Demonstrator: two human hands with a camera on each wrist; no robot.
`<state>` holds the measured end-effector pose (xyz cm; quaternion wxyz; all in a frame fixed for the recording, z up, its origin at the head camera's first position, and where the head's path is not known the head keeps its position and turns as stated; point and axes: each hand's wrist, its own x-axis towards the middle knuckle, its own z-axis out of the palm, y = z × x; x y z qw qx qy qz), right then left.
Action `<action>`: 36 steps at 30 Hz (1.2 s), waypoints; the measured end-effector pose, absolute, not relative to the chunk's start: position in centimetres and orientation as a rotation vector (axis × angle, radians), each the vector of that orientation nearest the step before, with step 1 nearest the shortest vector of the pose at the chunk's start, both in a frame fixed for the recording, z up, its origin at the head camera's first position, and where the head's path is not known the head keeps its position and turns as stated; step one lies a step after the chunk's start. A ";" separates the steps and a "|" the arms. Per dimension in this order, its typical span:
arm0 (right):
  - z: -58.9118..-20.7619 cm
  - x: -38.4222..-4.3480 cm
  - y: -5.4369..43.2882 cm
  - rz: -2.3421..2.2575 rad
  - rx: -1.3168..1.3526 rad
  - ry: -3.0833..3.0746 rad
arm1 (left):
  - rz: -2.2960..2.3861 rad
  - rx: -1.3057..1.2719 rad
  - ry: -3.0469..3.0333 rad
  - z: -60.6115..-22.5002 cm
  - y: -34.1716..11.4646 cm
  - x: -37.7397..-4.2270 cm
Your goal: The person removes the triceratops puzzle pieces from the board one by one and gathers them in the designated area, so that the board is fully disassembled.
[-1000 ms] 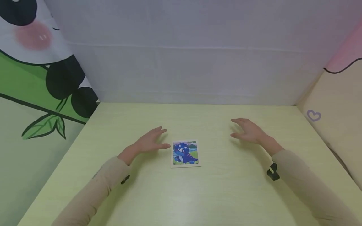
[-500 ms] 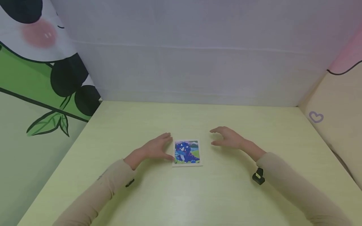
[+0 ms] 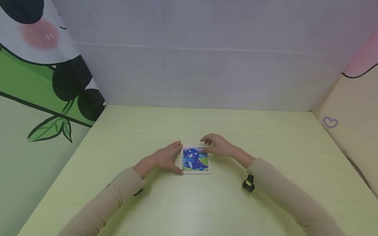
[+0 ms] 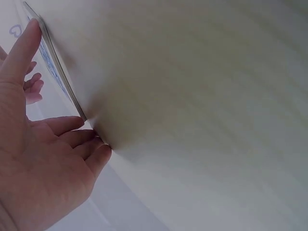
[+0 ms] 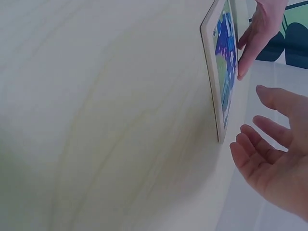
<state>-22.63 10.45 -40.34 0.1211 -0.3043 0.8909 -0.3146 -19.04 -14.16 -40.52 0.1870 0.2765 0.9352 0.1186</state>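
Note:
A thin square picture board (image 3: 195, 159) with a pale wooden rim and a blue cartoon dinosaur lies flat on the table. My left hand (image 3: 166, 158) is along its left side, the thumb at the near left corner and the fingertips by the far left corner. In the left wrist view the straight thumb of that left hand (image 4: 43, 159) touches the board's edge (image 4: 62, 72). Over the board's far right corner hovers my right hand (image 3: 218, 145), fingers loosely bent. The right wrist view shows this right hand (image 5: 274, 154) apart from the board (image 5: 222, 72), holding nothing.
The pale yellow table (image 3: 189, 203) extends around the board. A whitish cloth wall (image 3: 206, 72) rises behind it. Printed panels flank both sides, a green one (image 3: 32, 85) at left and a beige one (image 3: 351, 141) at right. Each wrist wears a black device (image 3: 248, 183).
My right hand has moved left across the table to the board's far right corner. The left hand has shifted slightly right, up against the board's left side.

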 end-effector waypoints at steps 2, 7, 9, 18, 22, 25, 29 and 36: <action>-40.3 -22.8 9.6 -0.915 -0.890 2.592 | 0.345 0.779 2.630 -40.7 -14.2 -19.1; -40.6 -23.3 8.0 -0.917 -0.878 2.566 | 0.367 0.777 2.628 -40.9 -14.2 -19.2; -40.8 -23.5 7.5 -0.913 -0.867 2.557 | 0.368 0.779 2.629 -40.8 -14.2 -19.2; -41.6 -23.5 5.6 -0.913 -0.895 2.552 | 0.369 0.779 2.627 -40.7 -14.2 -19.2; -41.9 -23.5 5.1 -0.841 -0.874 2.595 | 0.383 0.771 2.623 -40.7 -14.2 -19.2; -41.9 -23.4 4.9 -0.792 -0.858 2.628 | 0.390 0.770 2.623 -40.8 -14.2 -19.2; -41.9 -23.3 4.9 -0.782 -0.843 2.643 | 0.371 0.764 2.622 -41.0 -14.1 -19.3; -41.6 -23.2 4.9 -0.788 -0.866 2.639 | 0.351 0.761 2.622 -41.0 -14.1 -19.4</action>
